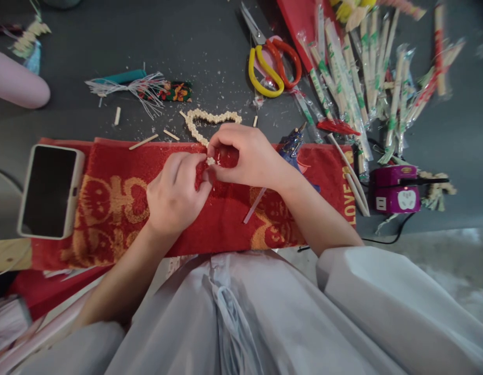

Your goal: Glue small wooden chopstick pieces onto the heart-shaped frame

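My left hand (175,192) and my right hand (245,156) meet over a red towel (120,198) with orange patterns. Both pinch the near end of a cream, bumpy strip bent into a heart-like loop (210,121), which runs from my fingertips out onto the dark table beyond the towel. A small cream piece shows between my fingertips. A thin translucent stick (254,205) lies on the towel under my right wrist.
A phone (50,190) lies face up on the towel's left end. Yellow and red scissors (270,65), many wrapped chopsticks (366,78), a blue glue gun (291,145), a purple power socket (395,190), cut wooden bits (143,141) and a tassel (140,89) lie about the dark table (187,41).
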A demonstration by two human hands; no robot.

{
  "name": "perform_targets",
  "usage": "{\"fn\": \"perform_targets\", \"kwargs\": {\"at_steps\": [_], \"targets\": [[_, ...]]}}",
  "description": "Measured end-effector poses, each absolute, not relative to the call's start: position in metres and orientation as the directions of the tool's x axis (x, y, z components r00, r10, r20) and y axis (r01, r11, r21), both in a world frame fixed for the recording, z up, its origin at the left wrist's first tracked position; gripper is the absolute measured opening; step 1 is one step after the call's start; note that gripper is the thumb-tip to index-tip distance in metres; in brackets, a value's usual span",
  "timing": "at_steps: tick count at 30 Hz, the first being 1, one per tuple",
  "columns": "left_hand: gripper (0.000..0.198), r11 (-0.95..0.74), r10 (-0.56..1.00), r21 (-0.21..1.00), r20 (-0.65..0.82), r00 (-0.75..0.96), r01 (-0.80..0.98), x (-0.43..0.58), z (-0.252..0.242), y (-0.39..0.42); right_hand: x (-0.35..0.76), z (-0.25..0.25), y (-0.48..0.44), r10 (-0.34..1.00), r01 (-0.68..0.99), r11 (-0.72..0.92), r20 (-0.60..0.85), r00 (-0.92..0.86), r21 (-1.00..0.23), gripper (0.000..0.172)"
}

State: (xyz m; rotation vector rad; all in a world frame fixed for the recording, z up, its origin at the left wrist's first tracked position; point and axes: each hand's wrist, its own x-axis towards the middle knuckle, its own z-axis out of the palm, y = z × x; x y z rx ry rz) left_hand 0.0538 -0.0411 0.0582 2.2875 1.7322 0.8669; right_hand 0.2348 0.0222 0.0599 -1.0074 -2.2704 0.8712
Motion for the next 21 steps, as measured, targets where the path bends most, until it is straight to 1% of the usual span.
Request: {"fn": "perform_targets", "kwargs": {"at_steps": [2, 4, 5, 7, 9, 13, 17, 19, 21], "targets": [[0.017, -0.201, 0.965, 0.605, 0.259, 0.048, 0.771, 0.053, 0.062, -0.039, 0.236, 0.059, 0.022, 0.768, 0.469, 0.554, 0.204, -0.607, -0.687, 0.012], [0.012, -0.008, 0.996, 0.785, 0.064, -0.068, 0.619, 0.051, 0.064, -0.036, 0.238, 0.058, 0.022, 0.749, 0.469, 0.59, 0.229, -0.622, -0.657, 0.012], [0.01, 0.09, 0.994, 0.851, -0.048, -0.094, 0.518, 0.05, 0.064, -0.034, 0.238, 0.057, 0.022, 0.737, 0.465, 0.607, 0.238, -0.633, -0.644, 0.012], [0.011, 0.252, 0.968, 0.91, -0.236, -0.089, 0.329, 0.048, 0.063, -0.03, 0.238, 0.056, 0.023, 0.709, 0.447, 0.639, 0.254, -0.658, -0.626, 0.011], [0.011, 0.35, 0.937, 0.913, -0.344, -0.062, 0.211, 0.047, 0.062, -0.026, 0.238, 0.055, 0.023, 0.685, 0.428, 0.664, 0.268, -0.678, -0.614, 0.011], [0.009, 0.473, 0.881, 0.877, -0.473, -0.02, 0.089, 0.049, 0.062, -0.021, 0.237, 0.053, 0.023, 0.666, 0.43, 0.681, 0.258, -0.7, -0.593, 0.014], [0.009, 0.526, 0.85, 0.85, -0.526, 0.006, 0.037, 0.052, 0.063, -0.019, 0.237, 0.057, 0.022, 0.669, 0.436, 0.664, 0.222, -0.709, -0.608, 0.016], [0.007, 0.544, 0.839, 0.839, -0.544, -0.016, 0.017, 0.054, 0.062, -0.018, 0.239, 0.059, 0.023, 0.687, 0.456, 0.636, 0.188, -0.702, -0.622, 0.023], [0.006, 0.554, 0.832, 0.833, -0.553, -0.048, 0.014, 0.056, 0.06, -0.017, 0.244, 0.061, 0.025, 0.724, 0.515, 0.596, 0.134, -0.676, -0.616, 0.031]]}}
